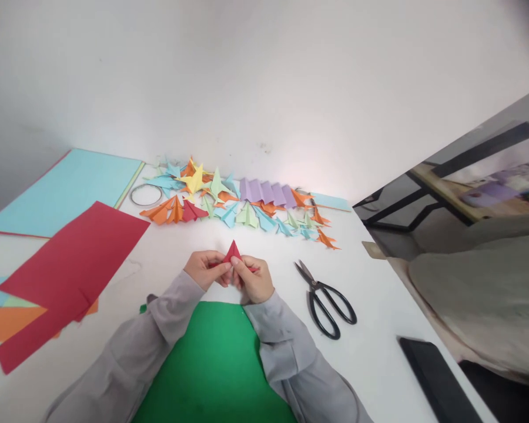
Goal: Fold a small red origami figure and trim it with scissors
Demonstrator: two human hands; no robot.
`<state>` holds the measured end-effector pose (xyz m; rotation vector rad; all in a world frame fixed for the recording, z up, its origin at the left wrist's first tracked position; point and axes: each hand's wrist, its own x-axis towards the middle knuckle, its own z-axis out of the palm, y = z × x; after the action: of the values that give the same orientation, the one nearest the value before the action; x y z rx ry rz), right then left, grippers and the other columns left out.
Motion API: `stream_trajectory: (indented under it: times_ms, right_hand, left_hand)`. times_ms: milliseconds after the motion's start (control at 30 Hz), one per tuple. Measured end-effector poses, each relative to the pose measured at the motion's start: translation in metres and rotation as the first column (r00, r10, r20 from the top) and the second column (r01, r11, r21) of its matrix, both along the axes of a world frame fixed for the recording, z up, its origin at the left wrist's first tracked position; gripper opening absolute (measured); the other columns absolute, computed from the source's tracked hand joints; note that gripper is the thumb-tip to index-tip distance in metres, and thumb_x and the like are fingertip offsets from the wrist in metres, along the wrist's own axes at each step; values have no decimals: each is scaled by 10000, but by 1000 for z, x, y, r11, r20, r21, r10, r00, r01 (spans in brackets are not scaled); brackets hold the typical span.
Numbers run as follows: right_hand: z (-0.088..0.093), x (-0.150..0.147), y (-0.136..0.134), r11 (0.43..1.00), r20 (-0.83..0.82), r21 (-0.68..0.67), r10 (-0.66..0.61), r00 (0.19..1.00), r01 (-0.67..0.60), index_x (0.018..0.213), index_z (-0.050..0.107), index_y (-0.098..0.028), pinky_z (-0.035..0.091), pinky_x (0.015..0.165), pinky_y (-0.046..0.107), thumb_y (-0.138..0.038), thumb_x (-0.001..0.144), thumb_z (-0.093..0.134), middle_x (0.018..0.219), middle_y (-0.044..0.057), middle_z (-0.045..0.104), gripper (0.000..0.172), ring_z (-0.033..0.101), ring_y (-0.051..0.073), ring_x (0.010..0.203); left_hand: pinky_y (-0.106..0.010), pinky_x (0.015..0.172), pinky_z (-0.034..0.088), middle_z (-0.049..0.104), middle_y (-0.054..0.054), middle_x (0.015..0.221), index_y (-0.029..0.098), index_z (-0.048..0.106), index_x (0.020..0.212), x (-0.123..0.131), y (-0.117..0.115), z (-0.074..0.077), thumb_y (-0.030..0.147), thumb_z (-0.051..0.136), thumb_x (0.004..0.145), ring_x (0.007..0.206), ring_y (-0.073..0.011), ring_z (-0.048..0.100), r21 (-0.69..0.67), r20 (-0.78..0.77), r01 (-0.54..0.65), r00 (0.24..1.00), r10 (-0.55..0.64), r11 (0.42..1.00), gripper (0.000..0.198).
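Between my two hands is a small piece of folded red paper [233, 250], its pointed tip standing up and away from me. My left hand [206, 269] pinches its left side, thumb on top. On the right side, my right hand [254, 278] grips it, the thumb pressed near the centre crease. Both hands are closed, and parts of the paper are hidden behind the fingers. Beyond them lies a row of folded paper pieces in several colours, including a yellow one [194, 181] and a pleated purple strip [267, 193].
Black-handled scissors [330, 299] lie right of my hands. Red sheets [81, 255] and a light blue sheet [70, 185] are at left, near a wire ring [146, 194]. A black flat object [436, 379] sits near the right edge. Green material [216, 364] is below my arms.
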<state>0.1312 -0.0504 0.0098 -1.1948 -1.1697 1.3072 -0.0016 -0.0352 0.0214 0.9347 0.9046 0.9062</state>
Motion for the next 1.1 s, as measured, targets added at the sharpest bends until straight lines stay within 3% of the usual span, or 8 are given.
stream_trajectory:
  times_ms: [67,233,333,400,533,767,933,1100]
  right_hand:
    - [0,0,0,1000,-19,-10,29,999,-29,476,526,-164,296,345,203,-524,691,625,372,-21,515,431,420,68,325]
    - [-1,-2,1,999,-1,34,23,1000,-23,452,519,-158,284,345,194,-514,697,627,351,-28,492,445,387,53,315]
    - [-5,-3,6,999,-102,34,-2,995,6,496,517,-162,330,357,191,-499,706,627,374,-27,521,412,439,65,330]
    - [-9,-2,10,998,-205,28,-47,978,54,662,572,-172,366,368,191,-479,692,650,438,-33,579,318,489,79,354]
    - [-14,1,18,994,-324,38,-83,942,100,890,578,-201,396,369,189,-395,660,699,502,-43,628,324,542,96,377]
    - [-10,1,20,998,-406,33,-36,913,53,898,607,-199,401,359,178,-326,635,709,520,-34,645,309,556,92,382]
    - [-9,1,21,999,-449,34,1,894,16,766,646,-170,430,380,186,-308,624,699,526,-12,643,206,574,99,411]
    - [-10,1,20,999,-395,18,-36,918,47,640,628,-158,458,394,213,-359,599,720,474,-15,610,225,554,104,394]
  left_hand:
    - [-213,403,490,610,-9,457,102,619,613,0,0,-1,377,767,533,377,-98,553,-5,3,-34,999,34,999,322]
    - [-219,384,485,612,-17,457,98,589,607,-1,1,-1,389,780,502,369,-110,558,-13,4,-50,999,50,999,364]
    - [-232,369,487,623,3,479,116,556,779,-1,3,0,384,782,504,380,-126,567,23,24,-117,993,116,993,446]
    - [-250,361,490,637,22,508,154,485,893,-2,6,0,373,778,520,375,-132,563,64,33,-160,987,158,985,522]
    - [-238,352,475,639,33,537,184,418,817,-2,11,2,370,751,563,371,-123,558,107,30,-159,987,157,981,458]
    - [-237,361,476,639,28,552,183,428,849,-1,13,-1,361,751,561,387,-124,566,144,32,-137,991,133,980,467]
    - [-236,367,482,653,2,586,145,511,772,-4,14,-1,355,767,529,414,-129,587,134,62,-101,994,93,986,411]
    - [-237,373,485,596,-4,442,119,559,692,-6,14,0,382,734,571,394,-140,579,107,16,-101,995,100,989,338]
